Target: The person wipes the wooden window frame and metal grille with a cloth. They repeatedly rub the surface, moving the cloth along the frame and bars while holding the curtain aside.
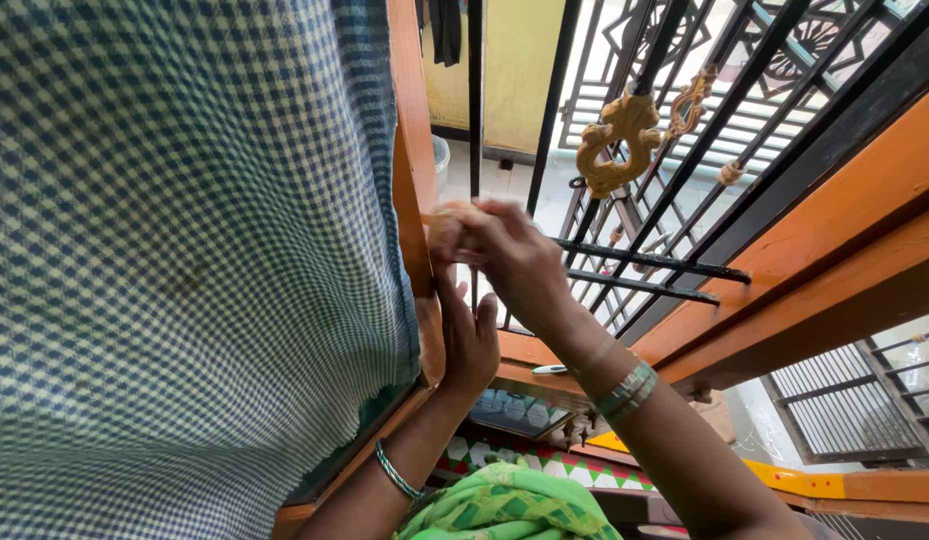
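My right hand [510,255] is raised against the upright orange wooden frame [413,170], fingers closed on a small tan object [447,226] that is blurred; I cannot tell what it is. My left hand [471,340] lies just below it, palm flat on the same frame with fingers pointing up and nothing held. Both wrists wear bangles. A blue and white checked cloth [185,260] hangs over the frame's left side and hides what is behind it.
A black metal grille [685,190] with a golden ornament [617,140] fills the opening to the right. Orange wooden bars [835,270] cross at the right. A green patterned garment [505,505] is at the bottom. A yellow wall [515,70] lies beyond.
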